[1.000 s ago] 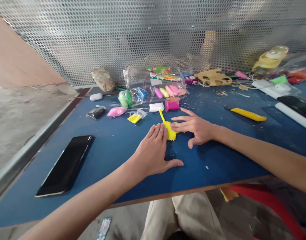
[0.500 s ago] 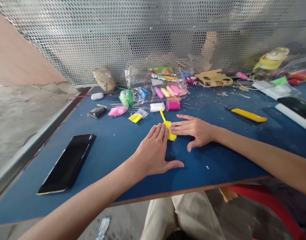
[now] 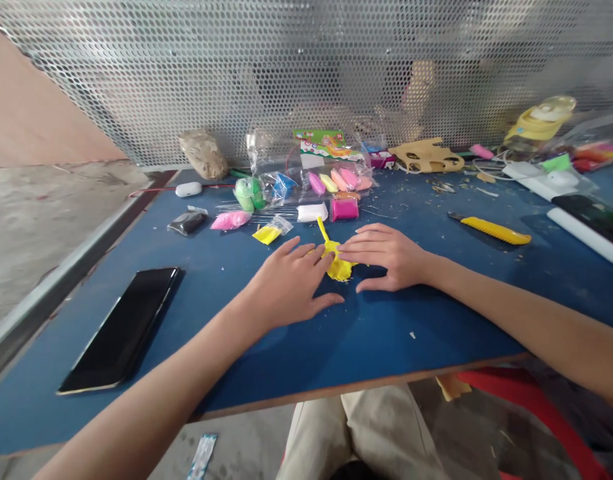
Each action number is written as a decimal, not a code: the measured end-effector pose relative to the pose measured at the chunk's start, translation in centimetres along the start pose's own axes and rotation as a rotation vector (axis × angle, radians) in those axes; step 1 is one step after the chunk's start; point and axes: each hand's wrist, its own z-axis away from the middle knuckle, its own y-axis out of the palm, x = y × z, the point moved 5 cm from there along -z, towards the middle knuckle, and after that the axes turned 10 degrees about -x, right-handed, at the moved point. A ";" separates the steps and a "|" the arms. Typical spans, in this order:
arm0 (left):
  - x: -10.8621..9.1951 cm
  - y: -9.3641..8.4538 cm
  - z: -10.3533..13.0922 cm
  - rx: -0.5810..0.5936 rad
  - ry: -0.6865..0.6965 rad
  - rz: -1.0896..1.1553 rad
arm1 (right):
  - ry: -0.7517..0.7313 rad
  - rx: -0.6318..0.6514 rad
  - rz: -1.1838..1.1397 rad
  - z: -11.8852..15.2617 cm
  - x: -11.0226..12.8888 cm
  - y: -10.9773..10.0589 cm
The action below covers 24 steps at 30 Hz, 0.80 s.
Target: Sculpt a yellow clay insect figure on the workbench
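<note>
A flattened piece of yellow modelling clay (image 3: 340, 269) lies on the blue table, with a thin stem-like strip pointing away from me. My left hand (image 3: 291, 283) reaches its left side, fingers stretched out and fingertips on the clay. From the right, my right hand (image 3: 386, 259) lays its outstretched fingertips on the clay's edge, thumb apart. Just beyond are a white clay packet (image 3: 312, 213), a magenta clay packet (image 3: 345, 209) and a small bag with yellow clay (image 3: 269, 233). Fingers cover part of the clay's rim.
A black phone (image 3: 121, 330) lies at the left. On the right rest a yellow box cutter (image 3: 493, 229) and a white power bank (image 3: 586, 235). Clear bags with coloured clay (image 3: 336, 180) line the back, before a perforated metal panel (image 3: 306, 73). A bottle (image 3: 541, 127) stands back right.
My left hand has shifted left and back, uncovering more of the yellow clay. My right hand stays at the clay's right side, its fingers closer together. The view has moved slightly.
</note>
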 end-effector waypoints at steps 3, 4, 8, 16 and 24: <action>1.5 -0.5 -0.4 -0.013 0.125 0.073 | -0.004 -0.040 0.045 -0.3 0.1 -0.3; 1.9 -0.6 -0.5 -0.020 0.157 0.107 | -0.018 -0.042 0.047 -0.4 0.2 -0.3; 2.5 -0.2 -0.7 -0.051 0.196 0.178 | -0.072 -0.063 0.050 -0.5 0.9 -0.1; 2.2 0.5 -0.9 -0.089 0.247 0.133 | -0.065 -0.119 0.082 -0.5 1.4 0.2; 2.1 0.6 -1.1 -0.116 0.280 0.092 | 0.014 -0.130 0.063 -0.8 1.3 0.5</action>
